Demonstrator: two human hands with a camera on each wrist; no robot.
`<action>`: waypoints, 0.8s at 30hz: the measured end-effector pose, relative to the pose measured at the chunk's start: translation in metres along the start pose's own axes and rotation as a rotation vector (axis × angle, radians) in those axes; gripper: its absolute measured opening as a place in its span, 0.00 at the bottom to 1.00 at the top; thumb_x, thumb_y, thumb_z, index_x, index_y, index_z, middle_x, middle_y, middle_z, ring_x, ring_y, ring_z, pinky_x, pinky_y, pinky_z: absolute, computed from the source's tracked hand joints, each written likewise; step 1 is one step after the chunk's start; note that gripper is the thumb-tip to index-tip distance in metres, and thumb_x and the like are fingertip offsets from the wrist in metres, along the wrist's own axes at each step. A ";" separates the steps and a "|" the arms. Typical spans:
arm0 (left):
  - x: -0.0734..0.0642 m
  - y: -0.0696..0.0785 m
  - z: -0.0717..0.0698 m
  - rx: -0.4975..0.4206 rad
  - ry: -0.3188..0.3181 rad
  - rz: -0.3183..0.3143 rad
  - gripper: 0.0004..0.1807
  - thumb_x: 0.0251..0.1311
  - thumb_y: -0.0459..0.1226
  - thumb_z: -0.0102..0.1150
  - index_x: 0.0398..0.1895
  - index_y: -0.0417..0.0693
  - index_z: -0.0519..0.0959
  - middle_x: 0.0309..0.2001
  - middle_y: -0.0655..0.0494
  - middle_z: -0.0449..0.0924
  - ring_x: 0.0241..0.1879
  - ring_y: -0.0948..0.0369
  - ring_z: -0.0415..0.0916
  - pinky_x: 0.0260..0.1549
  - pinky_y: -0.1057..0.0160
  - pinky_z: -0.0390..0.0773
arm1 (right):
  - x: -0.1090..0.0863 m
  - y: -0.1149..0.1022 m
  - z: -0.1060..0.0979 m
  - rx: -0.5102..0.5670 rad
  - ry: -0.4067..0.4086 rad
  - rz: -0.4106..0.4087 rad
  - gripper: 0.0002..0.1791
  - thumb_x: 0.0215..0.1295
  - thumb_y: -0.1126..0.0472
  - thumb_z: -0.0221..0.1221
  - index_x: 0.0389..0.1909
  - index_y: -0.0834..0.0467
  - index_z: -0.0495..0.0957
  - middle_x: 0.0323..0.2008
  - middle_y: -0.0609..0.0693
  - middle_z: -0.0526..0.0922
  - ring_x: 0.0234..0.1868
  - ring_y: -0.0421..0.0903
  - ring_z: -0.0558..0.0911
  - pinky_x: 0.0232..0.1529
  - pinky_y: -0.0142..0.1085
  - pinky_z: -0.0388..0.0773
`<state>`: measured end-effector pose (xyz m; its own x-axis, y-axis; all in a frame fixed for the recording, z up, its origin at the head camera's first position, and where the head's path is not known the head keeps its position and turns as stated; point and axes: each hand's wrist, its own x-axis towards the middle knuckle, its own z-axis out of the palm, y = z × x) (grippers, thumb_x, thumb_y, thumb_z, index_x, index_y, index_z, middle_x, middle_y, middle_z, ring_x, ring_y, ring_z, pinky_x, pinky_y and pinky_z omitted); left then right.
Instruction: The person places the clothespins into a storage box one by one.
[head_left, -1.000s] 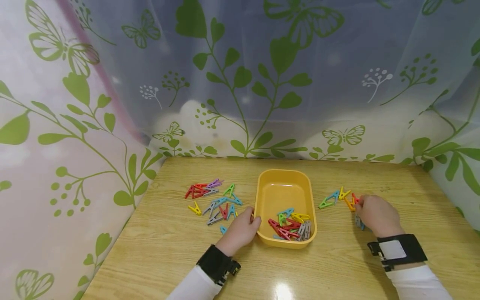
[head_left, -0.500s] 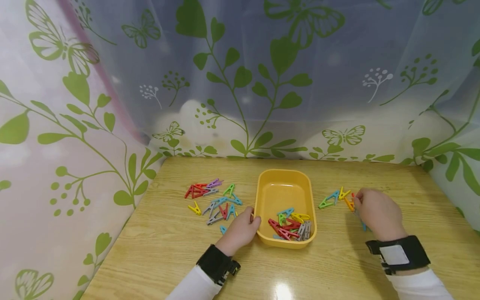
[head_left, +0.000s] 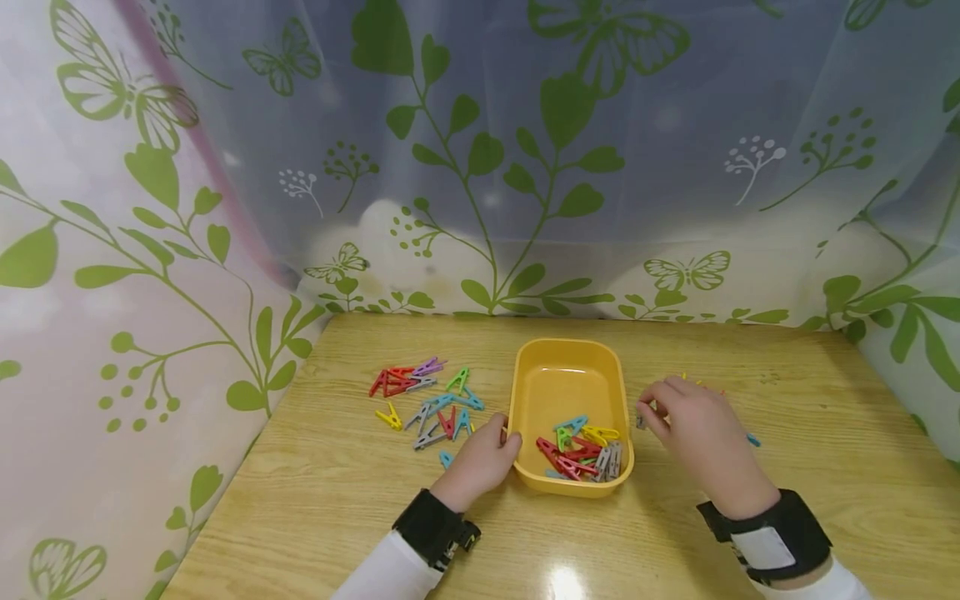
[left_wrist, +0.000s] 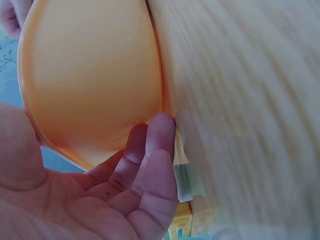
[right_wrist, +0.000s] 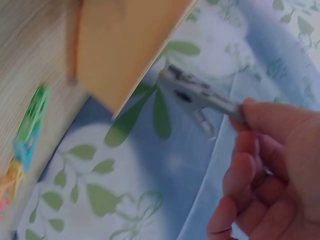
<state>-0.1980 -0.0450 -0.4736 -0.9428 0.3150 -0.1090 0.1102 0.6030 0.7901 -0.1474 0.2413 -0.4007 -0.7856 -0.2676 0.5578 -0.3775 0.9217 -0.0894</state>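
A yellow plastic tray (head_left: 572,387) stands on the table with several coloured clothespins (head_left: 576,458) in its near half. My left hand (head_left: 480,461) grips the tray's left rim, thumb over the edge; the left wrist view shows the fingers curled against the tray's outer wall (left_wrist: 95,75). Just right of the tray, my right hand (head_left: 705,433) pinches a grey clothespin (right_wrist: 202,95) by one end between thumb and finger. In the head view that clothespin is mostly hidden by the hand. Below it in the right wrist view lies a green clothespin (right_wrist: 34,114).
Left of the tray, many loose clothespins (head_left: 427,400) in red, purple, grey, blue, green and yellow lie scattered. A blue clothespin (head_left: 752,439) shows beyond my right hand, which covers most of the others there. A patterned curtain (head_left: 480,167) hangs behind the wooden table (head_left: 315,500).
My right hand has picked up the grey clothespin from the right-hand group and moved left toward the tray. My left hand and the tray have stayed in place.
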 end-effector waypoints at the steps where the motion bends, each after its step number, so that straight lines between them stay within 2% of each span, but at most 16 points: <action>1: 0.000 0.000 0.000 0.001 -0.001 0.001 0.18 0.78 0.43 0.45 0.60 0.40 0.73 0.34 0.53 0.75 0.30 0.60 0.72 0.29 0.63 0.71 | 0.000 -0.004 0.001 0.006 0.015 -0.037 0.11 0.67 0.53 0.68 0.33 0.58 0.84 0.26 0.47 0.81 0.23 0.40 0.76 0.26 0.38 0.74; 4: 0.000 0.000 0.000 0.004 -0.003 0.004 0.18 0.78 0.43 0.45 0.59 0.41 0.73 0.34 0.53 0.75 0.29 0.60 0.72 0.28 0.63 0.71 | -0.001 -0.015 0.007 0.029 0.064 -0.135 0.26 0.78 0.41 0.50 0.33 0.57 0.85 0.27 0.46 0.82 0.24 0.39 0.76 0.29 0.41 0.76; 6: 0.000 -0.001 0.000 0.006 -0.005 0.006 0.18 0.78 0.43 0.45 0.59 0.41 0.73 0.33 0.53 0.75 0.29 0.60 0.72 0.28 0.63 0.71 | -0.002 -0.021 0.012 0.039 0.078 -0.186 0.37 0.80 0.36 0.35 0.33 0.56 0.85 0.28 0.46 0.83 0.25 0.40 0.76 0.32 0.43 0.76; 8: 0.000 -0.001 0.000 0.007 -0.005 0.006 0.18 0.78 0.43 0.44 0.58 0.41 0.73 0.33 0.53 0.74 0.29 0.60 0.72 0.28 0.63 0.71 | -0.003 -0.027 0.016 0.043 0.065 -0.219 0.39 0.79 0.35 0.30 0.33 0.55 0.85 0.29 0.45 0.83 0.27 0.40 0.77 0.34 0.43 0.75; 9: 0.000 -0.001 0.000 0.005 -0.005 0.006 0.18 0.78 0.43 0.44 0.58 0.41 0.73 0.33 0.53 0.74 0.29 0.60 0.72 0.28 0.63 0.71 | -0.004 -0.029 0.018 0.043 0.049 -0.230 0.38 0.79 0.36 0.31 0.33 0.54 0.85 0.29 0.45 0.82 0.27 0.40 0.77 0.34 0.43 0.73; 12: 0.000 -0.001 0.000 0.001 -0.006 0.004 0.17 0.78 0.43 0.45 0.58 0.41 0.73 0.33 0.53 0.74 0.29 0.60 0.72 0.28 0.63 0.71 | -0.008 -0.035 0.022 0.034 -0.011 -0.241 0.22 0.77 0.40 0.53 0.33 0.51 0.84 0.29 0.42 0.81 0.29 0.40 0.78 0.35 0.42 0.73; 14: 0.000 -0.001 0.000 -0.003 -0.007 0.003 0.17 0.78 0.43 0.45 0.58 0.41 0.73 0.33 0.53 0.74 0.29 0.60 0.72 0.28 0.63 0.71 | -0.009 -0.039 0.024 0.035 -0.050 -0.235 0.11 0.68 0.47 0.67 0.32 0.50 0.84 0.29 0.40 0.80 0.30 0.40 0.78 0.36 0.43 0.75; 16: 0.000 -0.001 0.000 -0.005 -0.007 0.001 0.18 0.78 0.43 0.45 0.58 0.41 0.73 0.34 0.53 0.75 0.29 0.60 0.72 0.28 0.63 0.72 | -0.010 -0.041 0.026 0.039 -0.079 -0.228 0.09 0.57 0.55 0.76 0.31 0.49 0.83 0.29 0.39 0.79 0.31 0.39 0.79 0.38 0.43 0.77; 24: 0.000 0.000 0.000 -0.001 -0.007 -0.002 0.18 0.77 0.43 0.45 0.60 0.41 0.73 0.34 0.53 0.75 0.30 0.60 0.73 0.29 0.63 0.72 | -0.013 -0.045 0.033 0.031 -0.142 -0.208 0.12 0.52 0.55 0.78 0.28 0.46 0.82 0.27 0.37 0.76 0.30 0.37 0.78 0.39 0.42 0.74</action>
<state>-0.1982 -0.0453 -0.4739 -0.9408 0.3191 -0.1143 0.1085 0.6031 0.7902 -0.1363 0.1937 -0.4310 -0.7493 -0.4896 0.4459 -0.5515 0.8341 -0.0108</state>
